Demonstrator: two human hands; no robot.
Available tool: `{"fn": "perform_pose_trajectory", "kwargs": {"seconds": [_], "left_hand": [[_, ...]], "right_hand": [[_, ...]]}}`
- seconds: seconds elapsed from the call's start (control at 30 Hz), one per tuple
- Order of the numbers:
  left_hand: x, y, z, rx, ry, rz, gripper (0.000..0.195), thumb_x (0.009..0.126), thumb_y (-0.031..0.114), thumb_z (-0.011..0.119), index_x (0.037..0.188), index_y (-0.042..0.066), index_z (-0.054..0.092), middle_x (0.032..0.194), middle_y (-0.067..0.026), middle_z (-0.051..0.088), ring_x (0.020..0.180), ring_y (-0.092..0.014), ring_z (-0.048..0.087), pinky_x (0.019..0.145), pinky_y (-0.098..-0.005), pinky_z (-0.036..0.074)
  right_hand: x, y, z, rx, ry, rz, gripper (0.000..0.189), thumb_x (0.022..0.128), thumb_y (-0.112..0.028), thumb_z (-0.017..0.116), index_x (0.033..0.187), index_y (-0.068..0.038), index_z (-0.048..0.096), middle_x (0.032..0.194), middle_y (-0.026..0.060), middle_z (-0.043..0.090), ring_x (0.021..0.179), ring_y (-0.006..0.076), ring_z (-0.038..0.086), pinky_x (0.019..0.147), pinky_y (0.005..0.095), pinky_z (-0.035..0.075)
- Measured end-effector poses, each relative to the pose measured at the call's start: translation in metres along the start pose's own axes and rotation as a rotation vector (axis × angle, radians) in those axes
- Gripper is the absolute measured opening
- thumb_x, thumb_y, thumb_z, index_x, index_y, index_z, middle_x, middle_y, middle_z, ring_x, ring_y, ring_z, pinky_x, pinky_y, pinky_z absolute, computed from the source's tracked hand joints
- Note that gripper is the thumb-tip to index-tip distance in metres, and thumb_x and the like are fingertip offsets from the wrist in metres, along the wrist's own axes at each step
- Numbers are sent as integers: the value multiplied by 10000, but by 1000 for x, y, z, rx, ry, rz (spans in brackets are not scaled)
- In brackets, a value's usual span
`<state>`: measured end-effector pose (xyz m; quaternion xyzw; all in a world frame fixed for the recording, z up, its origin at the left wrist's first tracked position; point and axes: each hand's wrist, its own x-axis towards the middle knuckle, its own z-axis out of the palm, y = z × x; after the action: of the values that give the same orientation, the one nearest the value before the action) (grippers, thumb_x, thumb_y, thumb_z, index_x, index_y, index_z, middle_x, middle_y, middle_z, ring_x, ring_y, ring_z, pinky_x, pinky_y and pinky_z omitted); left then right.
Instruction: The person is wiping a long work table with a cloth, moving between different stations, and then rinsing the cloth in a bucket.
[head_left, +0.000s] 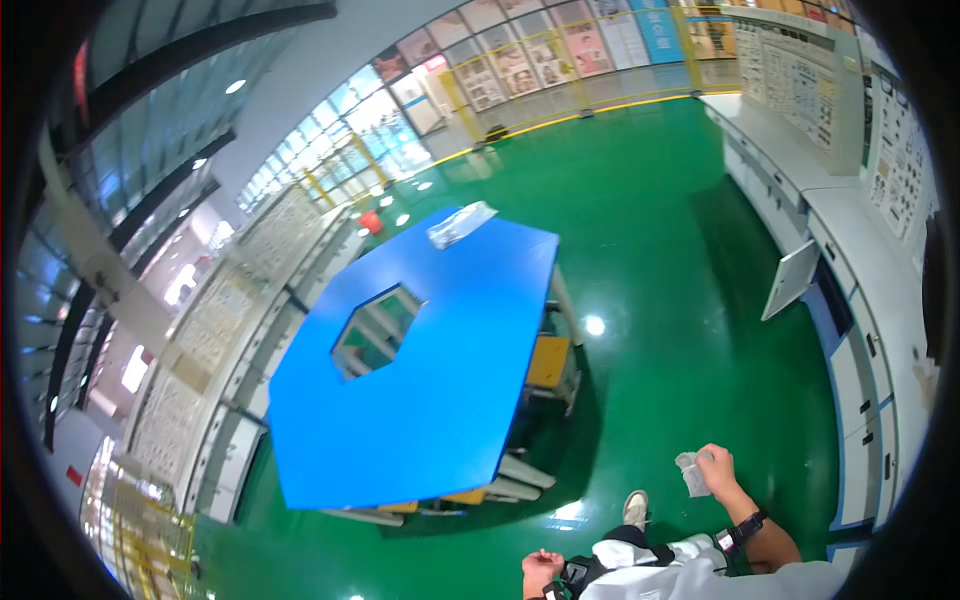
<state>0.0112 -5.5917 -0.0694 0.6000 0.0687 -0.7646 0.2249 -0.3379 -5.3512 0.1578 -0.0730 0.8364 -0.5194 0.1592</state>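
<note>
My right hand (718, 469), at the lower right, pinches a crumpled greyish translucent piece (691, 474), perhaps thin plastic, over the green floor. Low in the view, my left hand (544, 564) is held near my body with its fingers curled; whether anything is inside them cannot be made out. Both wrists wear dark straps with small devices. Ahead and to the left stands a blue polygonal table (420, 435) with a polygonal opening in its middle. A clear plastic bag or wrapper (461, 223) lies at the table's far edge.
Stools with yellow seats (550, 361) are tucked under the table. Along the right runs a white workbench (840, 199) with panels above and one cabinet door (791, 279) standing ajar. More benches line the left side. A red bucket (370, 221) and yellow barriers are farther off.
</note>
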Motion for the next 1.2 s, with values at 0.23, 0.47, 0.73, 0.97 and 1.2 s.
{"fn": "perform_pose_trajectory", "kwargs": {"seconds": [0.23,0.47,0.73,0.97,1.2], "left_hand": [[-59,13,287,238,-133,-11,150,781,62,390,669,66,490,554,-11,449,487,-126,412,532,-281,360],[-23,-2,458,326,-260,-71,134,795,62,412,680,65,480,584,-20,433,511,-145,405,562,-292,366],[92,19,481,233,-276,-36,148,862,93,370,753,67,465,589,-2,395,521,-126,394,568,-293,354],[86,7,578,29,-232,98,84,824,38,428,760,71,472,607,-6,425,522,-137,408,569,-298,366],[95,21,775,-46,-191,-151,92,807,35,453,733,89,452,575,0,417,503,-140,418,535,-290,378]], "right_hand": [[85,5,-48,-33,340,72,195,690,-133,550,783,18,633,708,184,624,662,279,619,637,351,478],[136,18,-46,-47,439,285,225,678,-177,566,767,14,645,693,205,627,677,318,633,630,396,485],[329,-33,9,-63,197,241,230,680,-198,606,780,5,648,722,174,636,689,272,632,634,364,486],[505,-149,39,-89,-157,-72,246,686,-207,596,825,-11,651,736,164,641,690,280,636,657,352,499],[622,-187,37,-62,51,8,251,686,-207,580,831,-18,656,752,182,641,704,299,640,663,355,502]]}}
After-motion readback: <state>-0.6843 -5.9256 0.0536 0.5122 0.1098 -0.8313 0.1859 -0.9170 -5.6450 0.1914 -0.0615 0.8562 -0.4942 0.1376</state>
